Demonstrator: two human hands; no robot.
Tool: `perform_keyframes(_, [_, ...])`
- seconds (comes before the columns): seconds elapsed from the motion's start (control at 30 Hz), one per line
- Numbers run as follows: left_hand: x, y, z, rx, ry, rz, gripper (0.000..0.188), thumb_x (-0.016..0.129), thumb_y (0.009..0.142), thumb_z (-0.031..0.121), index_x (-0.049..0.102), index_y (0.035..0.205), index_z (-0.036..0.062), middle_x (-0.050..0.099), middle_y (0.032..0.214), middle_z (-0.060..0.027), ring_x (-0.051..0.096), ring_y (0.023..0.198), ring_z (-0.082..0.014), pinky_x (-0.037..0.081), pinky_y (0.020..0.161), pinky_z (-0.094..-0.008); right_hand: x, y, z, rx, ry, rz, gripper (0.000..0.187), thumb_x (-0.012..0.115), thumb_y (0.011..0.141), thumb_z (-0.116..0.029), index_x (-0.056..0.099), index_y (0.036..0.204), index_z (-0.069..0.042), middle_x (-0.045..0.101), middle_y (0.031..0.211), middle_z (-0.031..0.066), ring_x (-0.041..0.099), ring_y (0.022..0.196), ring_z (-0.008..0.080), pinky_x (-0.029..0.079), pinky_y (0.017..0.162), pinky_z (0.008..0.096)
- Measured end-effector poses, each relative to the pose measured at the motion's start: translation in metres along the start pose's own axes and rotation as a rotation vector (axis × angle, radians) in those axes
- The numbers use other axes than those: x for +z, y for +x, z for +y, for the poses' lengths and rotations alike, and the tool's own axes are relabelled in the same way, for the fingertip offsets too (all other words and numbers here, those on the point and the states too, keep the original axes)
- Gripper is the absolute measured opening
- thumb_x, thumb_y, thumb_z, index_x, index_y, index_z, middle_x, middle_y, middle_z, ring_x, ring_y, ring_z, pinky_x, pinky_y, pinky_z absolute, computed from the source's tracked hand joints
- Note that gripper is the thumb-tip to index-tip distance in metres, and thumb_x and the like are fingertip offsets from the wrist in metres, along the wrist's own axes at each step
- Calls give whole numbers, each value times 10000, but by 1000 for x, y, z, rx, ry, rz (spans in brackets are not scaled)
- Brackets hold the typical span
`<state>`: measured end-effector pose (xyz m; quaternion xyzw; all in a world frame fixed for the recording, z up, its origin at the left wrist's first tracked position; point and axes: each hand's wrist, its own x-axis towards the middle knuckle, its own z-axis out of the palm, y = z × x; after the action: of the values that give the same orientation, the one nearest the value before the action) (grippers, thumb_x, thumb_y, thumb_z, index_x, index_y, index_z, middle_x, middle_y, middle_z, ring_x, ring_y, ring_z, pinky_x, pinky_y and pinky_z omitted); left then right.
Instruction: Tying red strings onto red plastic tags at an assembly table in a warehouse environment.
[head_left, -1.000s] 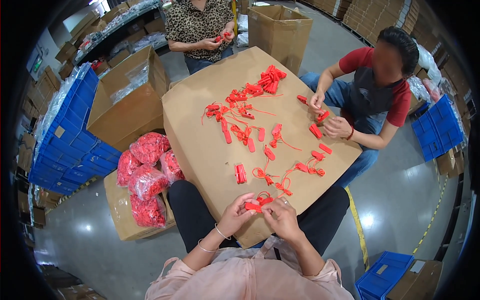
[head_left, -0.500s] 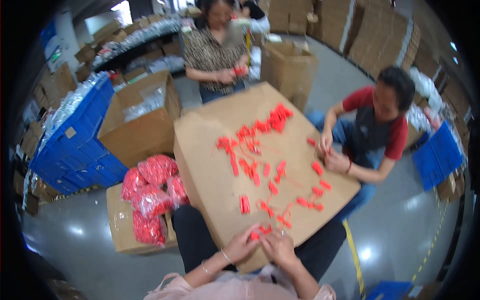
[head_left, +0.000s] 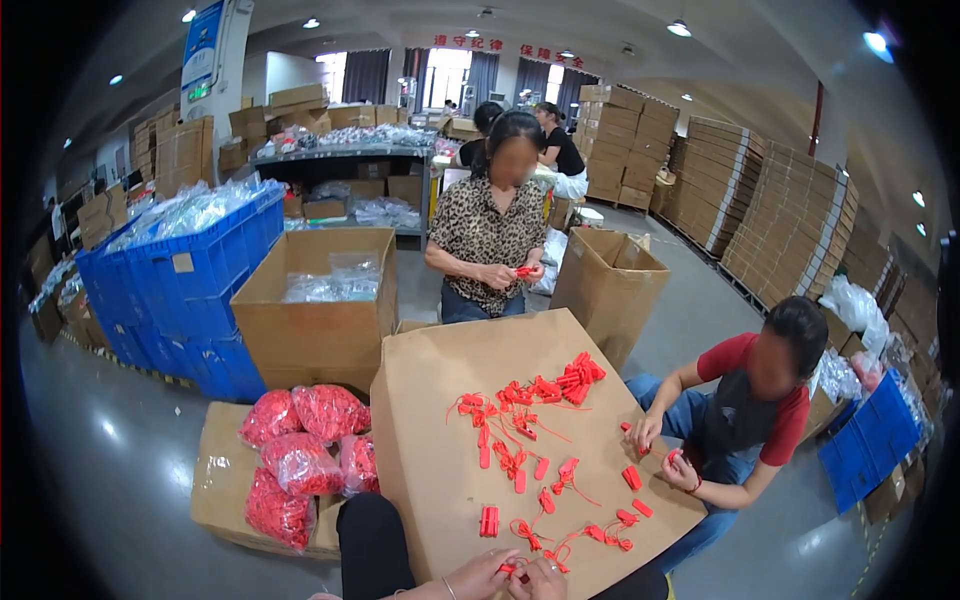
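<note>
At the near edge of a large cardboard box (head_left: 430, 400) used as a tabletop, my left hand (head_left: 480, 575) pinches a small red plastic piece (head_left: 508, 569). My right hand (head_left: 542, 580) is closed beside it, fingers at the same piece; the lower edge cuts off part of this hand. Just beyond lie red pieces with thin red cords (head_left: 525, 533). A red block-like bundle (head_left: 489, 521) sits to the left of them. More corded pieces (head_left: 510, 458) are scattered across the middle, and a dense pile of red pieces (head_left: 580, 378) lies at the far side.
Across the box a person in a leopard-print shirt (head_left: 490, 230) handles a red piece; at the right another person (head_left: 755, 400) does too. Clear bags of red pieces (head_left: 300, 465) rest on a carton at left. Blue crates (head_left: 190, 290) and an open carton (head_left: 315, 320) stand behind.
The view has tilted up, so the box and my hands appear lower. My hands stay together at the small red piece. The person at the right has moved their hands apart.
</note>
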<state>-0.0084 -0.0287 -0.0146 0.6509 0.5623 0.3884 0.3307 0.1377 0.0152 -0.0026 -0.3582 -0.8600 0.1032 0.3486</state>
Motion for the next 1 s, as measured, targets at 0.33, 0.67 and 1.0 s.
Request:
perform_keyframes(0.33, [-26, 26, -2, -125, -333, -33, 321, 566, 814, 64, 486, 1118, 0, 563, 983, -108, 586, 854, -198, 469, 761, -287, -7, 17, -6, 348, 903, -199, 73, 538, 783, 62, 506, 809, 1, 606, 807, 85, 554, 740, 99, 439, 651, 221])
perform_keyframes(0.67, [-9, 30, -7, -73, -590, -2, 160, 527, 875, 125, 550, 993, 19, 594, 896, -32, 546, 775, -75, 460, 697, -223, -13, 4, -12, 612, 1169, -134, 19, 503, 853, 4, 503, 840, 18, 606, 808, 114, 575, 686, 122, 481, 646, 243])
perform_keyframes(1.0, [-8, 35, 24, -314, -656, -272, 197, 403, 933, 215, 481, 895, 38, 568, 671, -54, 566, 611, -135, 453, 574, -277, -29, -1, -1, 745, 1353, -18, 150, 494, 830, 61, 548, 970, 63, 604, 829, 129, 596, 703, 169, 507, 653, 274])
